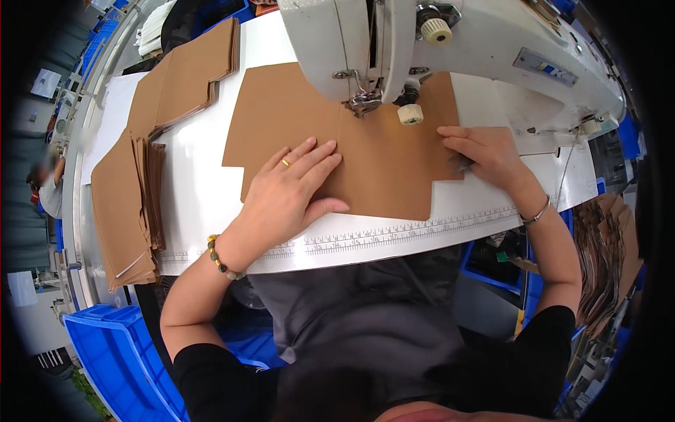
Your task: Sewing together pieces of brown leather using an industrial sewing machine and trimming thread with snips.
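A flat brown panel [383,176] with notched corners lies on the white sewing table, under the head of a sewing machine [337,49]. My left hand [285,186] rests flat on the panel's left part, fingers stretched out and thumb apart. At the panel's right edge is my right hand [489,151], its index finger reaching onto the brown material. The other fingers curl around a small grey metal tool [460,163], mostly hidden by the hand. The needle and presser foot [362,104] stand over the panel's upper middle.
Stacks of brown panels [186,84] and more brown pieces [123,207] lie on the left. A printed ruler [394,233] runs along the table's front edge. Blue crates [123,352] stand lower left. More brown pieces [608,260] are at the right. Another person [53,186] is far left.
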`<state>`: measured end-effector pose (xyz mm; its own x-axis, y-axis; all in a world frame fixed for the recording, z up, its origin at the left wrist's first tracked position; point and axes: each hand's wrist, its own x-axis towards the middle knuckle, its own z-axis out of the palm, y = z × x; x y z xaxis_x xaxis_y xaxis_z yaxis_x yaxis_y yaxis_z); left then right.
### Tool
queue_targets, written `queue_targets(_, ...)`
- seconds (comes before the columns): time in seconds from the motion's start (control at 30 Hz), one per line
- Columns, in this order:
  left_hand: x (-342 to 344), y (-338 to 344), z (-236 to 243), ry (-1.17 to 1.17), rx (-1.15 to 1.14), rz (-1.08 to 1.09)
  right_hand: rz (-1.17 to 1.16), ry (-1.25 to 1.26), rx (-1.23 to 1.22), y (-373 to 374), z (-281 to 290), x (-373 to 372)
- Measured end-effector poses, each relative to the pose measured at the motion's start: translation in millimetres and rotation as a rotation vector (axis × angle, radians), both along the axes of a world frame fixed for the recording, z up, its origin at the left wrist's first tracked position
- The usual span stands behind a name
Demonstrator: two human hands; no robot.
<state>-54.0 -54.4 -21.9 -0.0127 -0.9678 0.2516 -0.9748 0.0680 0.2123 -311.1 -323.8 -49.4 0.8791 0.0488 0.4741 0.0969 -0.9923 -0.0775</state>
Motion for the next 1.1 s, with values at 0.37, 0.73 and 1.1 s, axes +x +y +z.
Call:
queue_targets(0.37,27,-89,-14,0.527,-0.020,0.290,-0.075,-0.002,0.027,-4,3,0)
queue_targets(0.73,27,-66,-20,0.430,-0.050,0.252,-0.179,-0.009,0.056,-11,3,0)
queue_targets(1.1,14,-47,-5,-0.038,-0.175,0.212,-0.226,0.018,0.032,-16,4,-2)
